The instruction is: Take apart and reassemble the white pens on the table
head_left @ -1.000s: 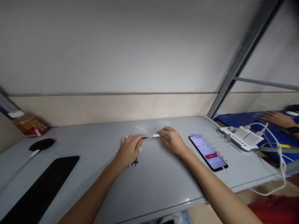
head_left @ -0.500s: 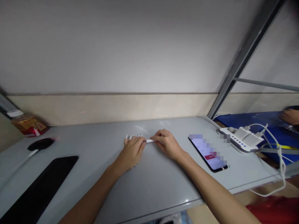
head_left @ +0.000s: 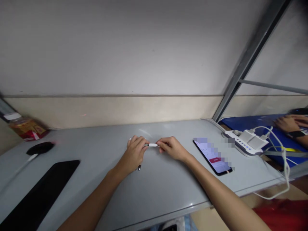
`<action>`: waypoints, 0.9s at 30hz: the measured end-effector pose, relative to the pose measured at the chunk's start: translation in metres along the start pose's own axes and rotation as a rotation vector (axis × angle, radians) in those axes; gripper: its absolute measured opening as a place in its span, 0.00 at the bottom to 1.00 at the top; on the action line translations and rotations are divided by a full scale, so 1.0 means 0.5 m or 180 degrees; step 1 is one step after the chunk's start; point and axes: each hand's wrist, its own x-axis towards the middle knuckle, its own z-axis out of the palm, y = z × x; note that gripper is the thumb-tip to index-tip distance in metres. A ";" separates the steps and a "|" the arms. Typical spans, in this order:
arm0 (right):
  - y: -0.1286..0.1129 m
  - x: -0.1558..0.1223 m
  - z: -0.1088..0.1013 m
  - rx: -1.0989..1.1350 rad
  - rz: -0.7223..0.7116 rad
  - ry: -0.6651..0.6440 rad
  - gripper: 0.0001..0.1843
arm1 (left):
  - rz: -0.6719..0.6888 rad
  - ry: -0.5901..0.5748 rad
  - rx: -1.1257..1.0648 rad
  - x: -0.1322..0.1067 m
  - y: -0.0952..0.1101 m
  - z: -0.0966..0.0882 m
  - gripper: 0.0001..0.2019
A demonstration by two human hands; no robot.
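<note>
A slim white tube with dark ends (head_left: 152,145), pen-like in shape, is held level between my two hands just above the grey tabletop (head_left: 166,186). My left hand (head_left: 136,152) is closed, its thumb and fingers pinching the tube's left end. On the other end, my right hand (head_left: 172,147) has a fingertip pinch. Small white-tipped pieces (head_left: 130,139) are mostly hidden behind my left hand. Under its wrist side lie small dark, shiny pieces (head_left: 138,167), too small to name.
A lit phone (head_left: 209,154) lies right of my hands, before a power strip (head_left: 243,147) with white chargers and cables. On the left are a black mat (head_left: 43,192), a black rounded device (head_left: 40,148) with a white cable, and a bottle (head_left: 27,128). Another person's hand (head_left: 287,123) is far right.
My left hand has rolled slightly, covering more of the white-tipped pieces; more of the dark pieces below it shows. Both hands still hold the tube. The other person's hands have come further into view.
</note>
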 end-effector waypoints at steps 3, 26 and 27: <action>0.004 0.002 -0.004 0.0243 0.0015 0.0115 0.16 | -0.0128 0.0161 -0.0001 0.002 0.001 -0.004 0.10; 0.018 0.012 -0.009 0.1112 0.0165 0.0522 0.11 | -0.0690 0.0312 -0.1142 0.009 -0.014 -0.015 0.11; 0.017 0.012 -0.009 0.1111 0.0147 0.0536 0.11 | -0.0747 0.0184 -0.1140 0.008 -0.014 -0.014 0.12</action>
